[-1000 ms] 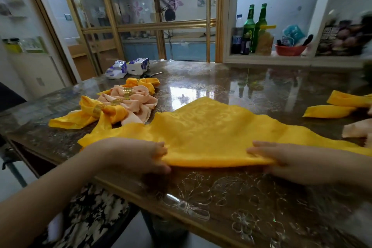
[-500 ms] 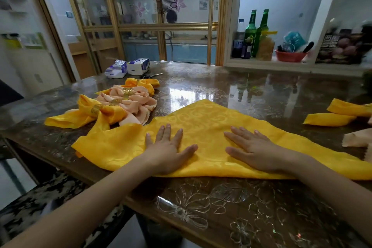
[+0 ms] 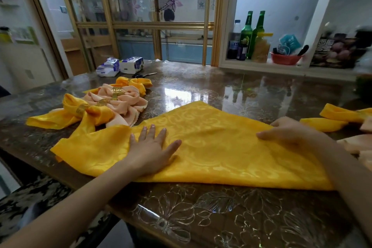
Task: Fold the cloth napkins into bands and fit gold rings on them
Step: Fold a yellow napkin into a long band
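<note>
The yellow napkin point(image 3: 221, 143) lies spread on the table point(image 3: 201, 86). The left hand point(image 3: 150, 147) presses flat on the napkin's left part, fingers straight. The right hand point(image 3: 285, 131) rests at its right edge; whether it pinches the cloth cannot be told. Ringed napkins point(image 3: 112, 102) lie just left of it.

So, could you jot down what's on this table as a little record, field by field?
in progress: yellow napkin, spread flat near the front edge of the table
left hand: flat, fingers straight, pressing the napkin's left part
right hand: on the napkin's far right edge; grip unclear
finished: yellow and peach napkins wearing gold rings, piled at far left
waiting: more napkins at the right edge
also there: scissors and two tissue packs at the back
</note>
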{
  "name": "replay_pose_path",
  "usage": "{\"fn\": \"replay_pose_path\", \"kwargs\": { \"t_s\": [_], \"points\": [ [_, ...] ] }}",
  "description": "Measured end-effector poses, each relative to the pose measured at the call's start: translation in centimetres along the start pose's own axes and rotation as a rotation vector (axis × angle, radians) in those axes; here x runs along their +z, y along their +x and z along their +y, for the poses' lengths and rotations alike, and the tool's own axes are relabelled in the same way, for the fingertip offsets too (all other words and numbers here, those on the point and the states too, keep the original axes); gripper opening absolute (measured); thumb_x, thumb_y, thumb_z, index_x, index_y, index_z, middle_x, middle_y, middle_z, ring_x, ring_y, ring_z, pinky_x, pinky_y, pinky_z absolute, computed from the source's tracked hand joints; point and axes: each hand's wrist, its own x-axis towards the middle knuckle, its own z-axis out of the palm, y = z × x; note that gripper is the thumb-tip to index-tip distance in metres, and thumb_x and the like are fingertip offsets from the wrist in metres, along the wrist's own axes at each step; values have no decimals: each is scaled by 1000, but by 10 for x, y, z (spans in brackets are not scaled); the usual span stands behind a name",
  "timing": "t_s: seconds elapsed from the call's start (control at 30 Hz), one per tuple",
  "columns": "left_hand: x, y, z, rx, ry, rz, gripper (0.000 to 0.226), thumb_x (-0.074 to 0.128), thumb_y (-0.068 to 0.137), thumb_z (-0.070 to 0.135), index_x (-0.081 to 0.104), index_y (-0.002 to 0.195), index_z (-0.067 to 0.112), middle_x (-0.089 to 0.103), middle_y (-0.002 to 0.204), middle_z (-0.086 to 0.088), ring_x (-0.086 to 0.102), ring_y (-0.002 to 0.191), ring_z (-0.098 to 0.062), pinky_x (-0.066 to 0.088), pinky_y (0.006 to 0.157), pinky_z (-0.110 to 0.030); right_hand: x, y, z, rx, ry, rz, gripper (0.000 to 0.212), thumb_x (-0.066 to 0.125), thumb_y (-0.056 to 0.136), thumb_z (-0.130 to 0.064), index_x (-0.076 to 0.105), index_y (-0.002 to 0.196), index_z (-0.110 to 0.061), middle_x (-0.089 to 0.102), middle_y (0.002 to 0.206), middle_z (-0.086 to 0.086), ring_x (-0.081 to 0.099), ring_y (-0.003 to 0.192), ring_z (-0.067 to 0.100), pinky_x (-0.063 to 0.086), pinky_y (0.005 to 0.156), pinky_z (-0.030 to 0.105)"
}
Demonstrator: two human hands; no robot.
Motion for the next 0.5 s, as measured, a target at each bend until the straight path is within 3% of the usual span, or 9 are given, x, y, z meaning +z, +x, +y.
{"fn": "replay_pose_path", "kwargs": {
  "t_s": [0.07, 0.13, 0.2, 0.27, 0.33, 0.4, 0.5],
  "points": [
    [-7, 7, -1, 13, -46, 45, 70, 15, 92, 62, 10, 151, 25, -3, 159, -5, -7, 146, -22, -1, 115, -48, -11, -1, 4, 15, -5, -3, 42, 71, 82, -29, 60, 113, -4, 57, 89, 5, 54, 76, 18, 45, 70, 32],
    [-14, 21, -8, 25, -32, 118, 63, 22, 95, 56, 20, 149, 22, 8, 158, -6, 3, 146, -23, 9, 117, -45, -16, -1, 9, 31, -75, 11, 39, 73, 81, -26, 61, 111, -4, 60, 105, 11, 53, 84, 21, 44, 75, 33],
    [-23, 37, -17, 12, 2, 123, 59, 34, 96, 50, 28, 146, 19, 22, 155, -9, 20, 142, -26, 22, 113, -41, -19, -2, 14, 65, -97, 2, 45, 73, 80, -29, 61, 115, -4, 60, 101, 9, 54, 85, 22, 45, 75, 33],
    [-33, 54, -26, -28, 0, 87, 56, 48, 93, 45, 39, 139, 14, 40, 145, -11, 40, 130, -26, 37, 105, -39, -22, -4, 18, 81, -45, -29, 45, 72, 81, -29, 61, 118, -5, 58, 84, 4, 55, 75, 19, 46, 67, 32],
    [-41, 70, -32, -40, 8, 49, 45, 58, 88, 45, 55, 120, 12, 54, 128, -10, 53, 111, -22, 46, 94, -36, -27, -8, 21, 97, 68, -55, 42, 70, 83, -24, 61, 118, -4, 56, 77, 2, 55, 70, 18, 44, 58, 30],
    [-48, 86, -39, -66, 12, -27, 38, 64, 83, 46, 59, 100, 13, 61, 109, -8, 56, 91, -18, 49, 79, -30, -28, -9, 24, 96, 119, -42, 40, 70, 83, -24, 61, 116, -2, 57, 78, 4, 56, 70, 19, 45, 58, 31],
    [-49, 106, -52, -102, 26, -39, 40, 69, 76, 52, 60, 97, 19, 62, 105, -3, 56, 84, -13, 46, 67, -23, -18, -4, 27, 67, 47, 31, 44, 71, 80, -37, 66, 101, 2, 62, 78, 9, 59, 70, 20, 46, 62, 32]
  ]
}}
